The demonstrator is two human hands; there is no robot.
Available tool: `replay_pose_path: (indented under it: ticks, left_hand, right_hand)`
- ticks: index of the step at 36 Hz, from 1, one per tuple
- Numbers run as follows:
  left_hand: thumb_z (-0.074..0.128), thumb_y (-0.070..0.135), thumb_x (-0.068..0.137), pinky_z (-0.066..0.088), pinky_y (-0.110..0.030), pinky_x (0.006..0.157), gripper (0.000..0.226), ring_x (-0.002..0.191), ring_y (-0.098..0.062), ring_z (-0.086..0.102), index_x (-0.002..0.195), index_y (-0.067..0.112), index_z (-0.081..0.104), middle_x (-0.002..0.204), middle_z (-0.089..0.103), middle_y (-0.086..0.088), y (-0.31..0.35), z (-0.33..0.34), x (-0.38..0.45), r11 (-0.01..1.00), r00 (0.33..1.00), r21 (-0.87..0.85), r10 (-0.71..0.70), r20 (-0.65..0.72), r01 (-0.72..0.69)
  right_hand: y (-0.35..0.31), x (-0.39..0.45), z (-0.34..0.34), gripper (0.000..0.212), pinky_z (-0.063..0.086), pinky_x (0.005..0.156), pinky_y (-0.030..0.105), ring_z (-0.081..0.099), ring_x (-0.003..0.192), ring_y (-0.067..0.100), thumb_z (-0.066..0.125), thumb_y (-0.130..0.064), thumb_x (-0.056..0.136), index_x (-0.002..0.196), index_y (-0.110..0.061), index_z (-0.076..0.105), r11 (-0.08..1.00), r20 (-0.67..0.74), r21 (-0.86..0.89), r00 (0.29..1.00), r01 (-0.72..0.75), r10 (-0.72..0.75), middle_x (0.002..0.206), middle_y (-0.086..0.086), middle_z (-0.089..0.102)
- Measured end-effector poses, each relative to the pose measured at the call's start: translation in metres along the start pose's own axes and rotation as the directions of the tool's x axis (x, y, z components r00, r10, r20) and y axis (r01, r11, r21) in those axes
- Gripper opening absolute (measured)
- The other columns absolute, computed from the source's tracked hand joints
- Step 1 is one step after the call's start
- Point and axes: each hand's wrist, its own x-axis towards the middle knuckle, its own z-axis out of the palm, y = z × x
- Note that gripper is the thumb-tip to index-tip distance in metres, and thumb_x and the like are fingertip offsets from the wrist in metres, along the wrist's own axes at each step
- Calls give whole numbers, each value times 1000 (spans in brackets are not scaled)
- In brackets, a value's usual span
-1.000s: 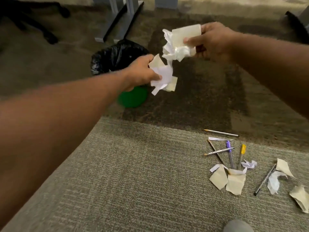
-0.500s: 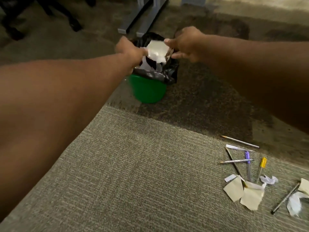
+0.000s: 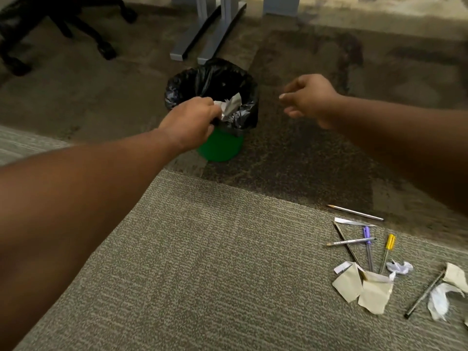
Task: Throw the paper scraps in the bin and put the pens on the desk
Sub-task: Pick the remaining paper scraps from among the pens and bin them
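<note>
- The left hand is seen at the near rim of the small green round plastic bin, which is lined with a black plastic bag. Its fingers are curled down at the rim; whether anything is pinched cannot be told.
- Half a second earlier a pale sheet was held over the bin by both hands; now crumpled white and cream paper scraps are seen inside the bag, so this batch is judged to have been dropped in.
- The right hand has been drawn away to the right of the bin, its fingers loosely apart and empty.
- On the grey woven carpet at the lower right, more torn cream and white paper pieces are left lying among a purple-capped pen, a yellow-capped pen and a silver pencil.
- No pen has been placed on a surface; only grey metal desk legs are visible beyond the bin.
</note>
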Motion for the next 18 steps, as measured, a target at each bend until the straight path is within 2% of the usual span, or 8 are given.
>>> replay_pose_path:
  ticks: [5,8,10,12,15,18]
  left_hand:
    - [63,14,86,53,-43,66,22,91,-30,57,107,12,61,100,58,-8,6,4,-14,993,998,99,66,0,-65]
    - [62,26,90,53,-38,62,21,89,-25,60,109,17,58,96,62,-3,12,17,-26,983,994,158,83,66,-93]
    - [62,39,91,48,-33,58,29,85,-23,62,113,20,56,91,65,0,15,28,-32,973,990,219,49,135,-78]
    - [59,44,92,44,-30,52,32,73,-22,60,111,20,55,79,61,2,18,38,-37,967,984,253,-24,176,-21]
    - [54,42,95,40,-28,47,24,58,-21,49,97,19,60,61,43,5,28,49,-36,959,978,281,-81,193,24]
    - [52,44,94,37,-29,48,26,59,-23,54,87,21,62,60,41,5,48,60,-29,965,978,262,-46,203,-9]
  right_hand:
    - [8,-12,-11,22,61,81,35,71,93,20,68,-23,91,110,-11,66,1000,28,-15,1000,-13,13,104,9,68]
    - [16,-19,-16,22,60,84,36,70,96,22,66,-21,93,110,-9,66,999,52,-44,999,-5,7,107,11,68]
    - [21,-22,-17,21,60,82,33,70,96,21,65,-21,93,109,-8,67,998,55,-66,998,1,2,105,9,68]
    - [26,-24,-19,17,60,79,31,70,94,19,66,-22,93,105,-10,68,997,50,-79,999,-6,10,102,8,69]
    - [38,-29,-24,10,60,71,27,68,92,17,66,-22,92,97,-13,70,995,46,-86,998,-48,52,99,7,69]
    - [55,-37,-30,5,57,66,25,67,89,15,67,-20,92,91,-16,69,991,41,-107,996,-80,85,95,5,68]
